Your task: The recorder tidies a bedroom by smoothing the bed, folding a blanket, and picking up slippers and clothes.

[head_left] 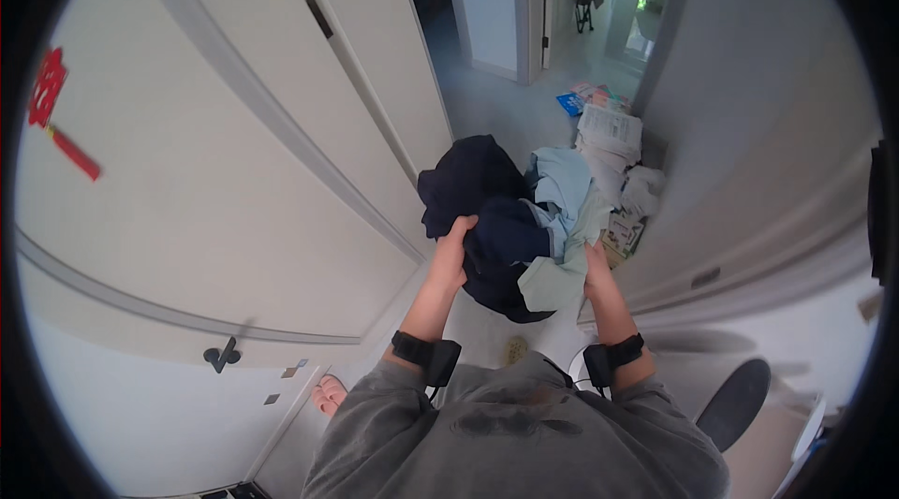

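A loose bundle of clothes hangs between my two hands in front of my body. Its left part is dark navy clothing (473, 176), with a light blue garment (562, 183) and a pale green garment (552, 284) on the right. My left hand (456, 251) is closed on the navy cloth, thumb on top and the other fingers hidden under the folds. At the bundle's right edge my right hand (595, 265) grips the pale green garment; most of its fingers are behind the cloth.
Along the right wall lie white plastic packages (611, 136), a printed box (622, 237) and a blue packet (569, 105). White doors (234, 218) line the left, one with a black handle (222, 354). Pink slippers (328, 394) sit at lower left. A corridor floor (496, 106) runs ahead.
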A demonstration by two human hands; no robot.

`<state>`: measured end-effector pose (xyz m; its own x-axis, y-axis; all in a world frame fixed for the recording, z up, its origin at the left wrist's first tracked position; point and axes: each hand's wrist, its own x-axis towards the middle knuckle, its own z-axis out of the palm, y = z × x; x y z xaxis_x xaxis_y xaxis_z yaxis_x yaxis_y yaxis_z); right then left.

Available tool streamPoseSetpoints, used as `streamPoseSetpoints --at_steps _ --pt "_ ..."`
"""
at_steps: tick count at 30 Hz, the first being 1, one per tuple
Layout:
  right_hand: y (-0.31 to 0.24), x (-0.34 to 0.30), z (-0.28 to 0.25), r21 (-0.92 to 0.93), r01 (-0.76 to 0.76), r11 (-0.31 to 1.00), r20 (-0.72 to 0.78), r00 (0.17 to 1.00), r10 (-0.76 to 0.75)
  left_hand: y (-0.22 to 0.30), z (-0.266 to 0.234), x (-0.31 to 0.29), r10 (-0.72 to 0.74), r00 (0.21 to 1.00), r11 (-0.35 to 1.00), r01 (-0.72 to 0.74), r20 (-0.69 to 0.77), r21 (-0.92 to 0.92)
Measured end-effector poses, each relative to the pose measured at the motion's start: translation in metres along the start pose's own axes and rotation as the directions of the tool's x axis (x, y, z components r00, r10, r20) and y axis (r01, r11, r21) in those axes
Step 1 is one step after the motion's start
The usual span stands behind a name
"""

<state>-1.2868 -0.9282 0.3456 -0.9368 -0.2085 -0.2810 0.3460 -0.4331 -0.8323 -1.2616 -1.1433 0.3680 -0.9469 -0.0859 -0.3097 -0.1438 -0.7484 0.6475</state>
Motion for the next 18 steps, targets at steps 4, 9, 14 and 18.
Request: streamPoseSetpoints --at_steps 4,9,14,18 --pt "-0.048 0.073 0.029 -0.096 -0.109 0.989 -0.037 0.994 0.106 0.024 0.04 0.072 -0.039 0.999 0.999 0.039 -0.028 0.024" --pt "-0.044 0.186 0.015 -0.088 -0.001 0.996 0.091 0.996 0.009 0.011 0.055 0.182 0.003 0.999 0.986 0.005 -0.049 0.164" --pt "-0.091 0.272 0.021 -0.019 0.017 1.0 0.048 0.999 -0.016 0.037 0.091 0.285 -0.045 0.999 0.971 0.042 0.01 0.237" --pt "-0.11 0.297 0.001 -0.021 0.026 0.999 0.077 0.997 -0.024 0.021 0.102 0.317 -0.111 0.993 0.961 0.115 -0.03 0.251"
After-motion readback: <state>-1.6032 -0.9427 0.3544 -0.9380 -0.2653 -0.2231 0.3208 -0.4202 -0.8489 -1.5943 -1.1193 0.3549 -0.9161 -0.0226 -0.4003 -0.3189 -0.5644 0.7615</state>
